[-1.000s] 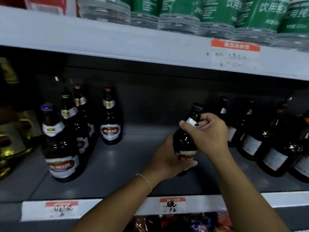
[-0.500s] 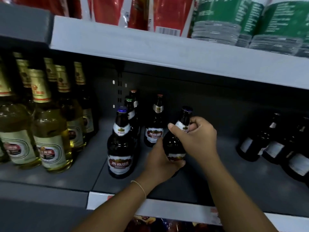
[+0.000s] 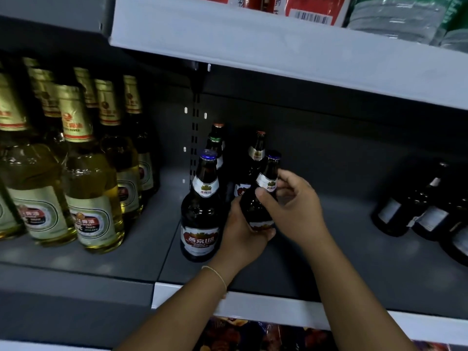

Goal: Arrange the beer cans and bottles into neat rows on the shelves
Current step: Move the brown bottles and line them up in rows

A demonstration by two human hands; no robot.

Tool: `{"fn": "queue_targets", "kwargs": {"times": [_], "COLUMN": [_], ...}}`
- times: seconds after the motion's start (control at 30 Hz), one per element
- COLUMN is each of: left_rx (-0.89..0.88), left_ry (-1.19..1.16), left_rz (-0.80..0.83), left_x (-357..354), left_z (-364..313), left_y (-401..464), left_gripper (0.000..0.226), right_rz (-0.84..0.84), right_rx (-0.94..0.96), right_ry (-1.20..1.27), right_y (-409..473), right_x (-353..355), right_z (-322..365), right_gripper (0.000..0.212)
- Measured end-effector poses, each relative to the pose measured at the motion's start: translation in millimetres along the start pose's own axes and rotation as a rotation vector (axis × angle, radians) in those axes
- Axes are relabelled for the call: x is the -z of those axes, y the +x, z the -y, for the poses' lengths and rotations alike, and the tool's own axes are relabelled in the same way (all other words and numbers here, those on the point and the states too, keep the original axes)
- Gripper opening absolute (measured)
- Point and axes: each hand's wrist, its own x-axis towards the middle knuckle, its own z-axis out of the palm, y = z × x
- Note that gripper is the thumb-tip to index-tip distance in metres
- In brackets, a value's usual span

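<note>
On the grey shelf [image 3: 342,249], we are holding a dark beer bottle [image 3: 258,198] in both hands; our left hand [image 3: 243,236] is gripping its lower body and our right hand [image 3: 293,206] is pinching its neck label; we are placing it just beside the front blue-capped bottle [image 3: 201,206]; next, we judge, it needs standing upright, level with that bottle.

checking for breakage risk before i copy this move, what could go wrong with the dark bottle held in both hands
1. The held bottle is tilted and close beside the standing blue-capped bottle; setting it down could knock that one.
2. The right hand only pinches the neck loosely, so most support seems to come from the left hand; a slip is possible.
</note>
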Motion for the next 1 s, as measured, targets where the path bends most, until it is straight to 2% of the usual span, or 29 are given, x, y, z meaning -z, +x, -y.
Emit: {"fn": "queue_targets", "kwargs": {"times": [0.1, 0.2, 0.3, 0.5, 0.8, 1.0], "left_rx": [0.007, 0.001, -0.039, -0.077, -0.156, -0.134], "left_ry": [0.001, 0.005, 0.15, 0.338, 0.372, 0.391], "left_rz": [0.033, 0.016, -0.03, -0.019, -0.007, 0.018], "left_x": [1.7, 0.4, 4.7, 10.2, 17.1, 16.3], "left_z": [-2.2, -3.4, -3.9, -0.1, 7.5, 14.2], "left_y": [1.4, -1.6, -11.0, -29.8, -27.5, -28.4], "left_gripper": [0.078, 0.085, 0.09, 0.088, 0.078, 0.085], "right_rz": [0.109, 0.092, 0.079, 0.056, 0.034, 0.202], "right_rx": [-0.039, -0.029, -0.026, -0.005, 0.011, -0.042], "right_ry": [0.072, 0.098, 0.086, 0.081, 0.127, 0.226], "right_y": [-3.3, -4.7, -3.6, 2.5, 4.6, -4.7], "right_x": [-1.4, -7.5, -13.6, -24.1, -31.3, -26.6], "right_z": [-9.0, -8.6, -9.1, -13.1, -19.2, -34.0], "right_gripper": [0.068, 0.069, 0.07, 0.062, 0.056, 0.071]}}
